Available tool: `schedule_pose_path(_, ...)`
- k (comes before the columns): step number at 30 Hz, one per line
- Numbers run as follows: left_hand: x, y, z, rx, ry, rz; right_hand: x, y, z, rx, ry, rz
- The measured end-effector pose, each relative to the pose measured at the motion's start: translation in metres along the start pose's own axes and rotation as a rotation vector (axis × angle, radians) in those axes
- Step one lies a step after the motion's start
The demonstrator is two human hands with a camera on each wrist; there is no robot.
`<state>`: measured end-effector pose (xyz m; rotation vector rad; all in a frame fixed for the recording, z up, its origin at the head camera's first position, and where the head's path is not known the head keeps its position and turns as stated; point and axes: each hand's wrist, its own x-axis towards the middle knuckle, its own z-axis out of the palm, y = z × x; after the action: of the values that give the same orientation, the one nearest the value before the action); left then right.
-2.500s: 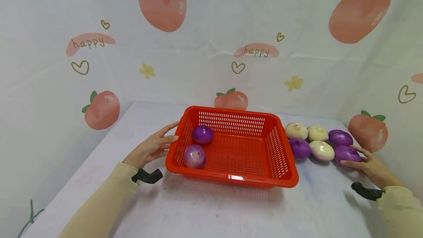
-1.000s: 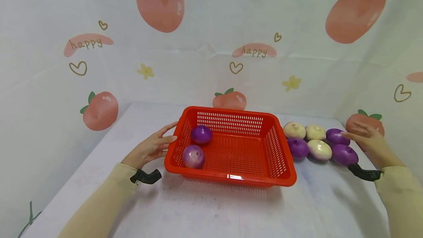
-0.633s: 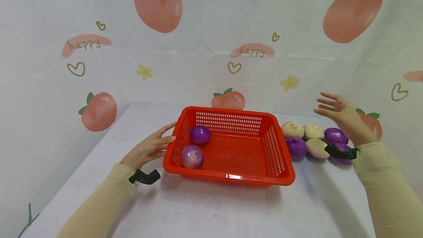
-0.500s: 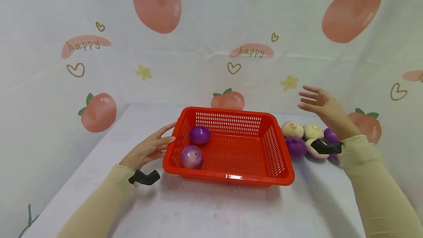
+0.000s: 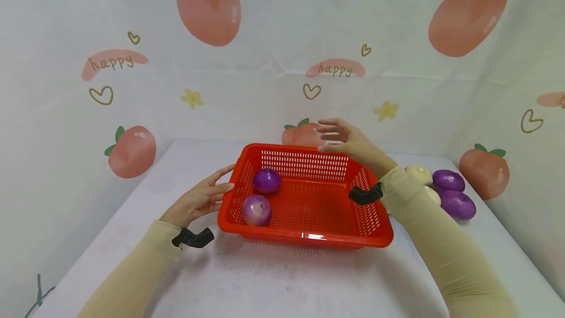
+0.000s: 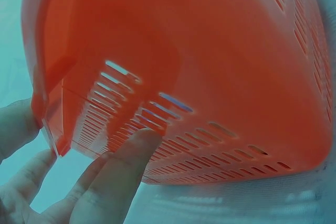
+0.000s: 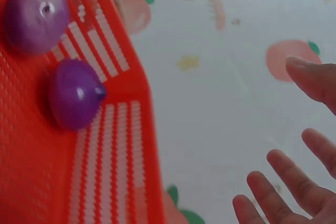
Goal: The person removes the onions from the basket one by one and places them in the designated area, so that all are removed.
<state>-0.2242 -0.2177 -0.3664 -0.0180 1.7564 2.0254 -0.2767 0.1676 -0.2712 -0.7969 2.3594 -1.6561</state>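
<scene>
My left hand (image 5: 198, 200) grips the left rim of a red perforated plastic basket (image 5: 315, 237), fingers against its outer wall in the left wrist view. Inside, along the left side, lie two onions: a dark purple onion (image 5: 267, 180) at the back and a paler purple-white onion (image 5: 257, 210) in front. Over the basket's back right rim hovers my right hand (image 5: 348, 141), its fingers spread and holding nothing. In the right wrist view its fingers (image 7: 283, 182) are apart from the basket. Right of the basket lie purple onions (image 5: 458, 205) and white onions (image 5: 419, 174).
My right sleeve (image 5: 432, 229) covers part of the onion group. A white table (image 5: 287, 288) carries everything. Behind it hangs a white cloth (image 5: 265, 102) printed with fruit and hearts. Each wrist bears a black mount (image 5: 194, 238).
My right hand lets go of the front right purple onion, rises, and sweeps left with nothing in it to above the basket. The left hand keeps its hold on the rim.
</scene>
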Motion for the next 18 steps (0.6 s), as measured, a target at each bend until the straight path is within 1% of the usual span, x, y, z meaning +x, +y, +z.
schedule_pose_path(3,0.0,0.0,0.0,-0.006,-0.002,0.001,0.01,0.0,0.025,-0.02,-0.08,-0.005)
schedule_pose_path(5,0.0,0.0,-0.001,-0.005,0.0,0.0,0.016,0.001,0.043,-0.036,-0.142,0.006)
schedule_pose_path(10,0.0,0.0,-0.002,0.011,0.002,-0.001,0.027,0.007,0.081,-0.029,-0.267,0.083)
schedule_pose_path(12,0.0,0.0,-0.002,0.013,0.001,-0.001,0.03,0.01,0.094,-0.038,-0.3,0.122)
schedule_pose_path(15,0.001,0.0,-0.001,0.006,-0.002,0.0,0.033,0.015,0.109,-0.086,-0.352,0.161)
schedule_pose_path(18,0.001,0.0,-0.001,-0.008,-0.002,-0.003,0.035,0.021,0.121,-0.135,-0.409,0.172)
